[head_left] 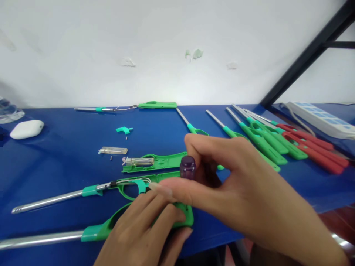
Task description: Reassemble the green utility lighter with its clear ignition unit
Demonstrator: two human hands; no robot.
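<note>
Right hand (pixel 235 173) grasping a purple tool handle (pixel 188 168), apparently a screwdriver, between thumb and index finger; its working end is hidden. Left hand (pixel 144 229) closed around the green body (pixel 188 217) of the near lighter, which lies on the blue tabletop (pixel 69 159) at the front, its metal tube (pixel 55 239) pointing left. Good control here probably calls for the tool in line with its seat, firm downward pressure with small finger turns, and the green body pinned flat, left fingertips clear of the tip. Whether the tip is seated cannot be told.

Just beyond the hands: 2 open green shell pieces, the farther (pixel 172 161) bearing a clear cartridge (pixel 140 161), the nearer (pixel 163 176) joined by a wired tube (pixel 55 199) and a teal trigger (pixel 141 186). These crowd the working spot; a slip could snag the thin wires. Farther off: a loose cartridge (pixel 113 150), a loose trigger (pixel 124 130) and 2 tiny screws (pixel 111 157), easily knocked away. Right side: green lighters (pixel 266 142) and red lighters (pixel 318 147) in an overlapping row, near a power strip (pixel 321 118). Far left: a white case (pixel 27 129).
</note>
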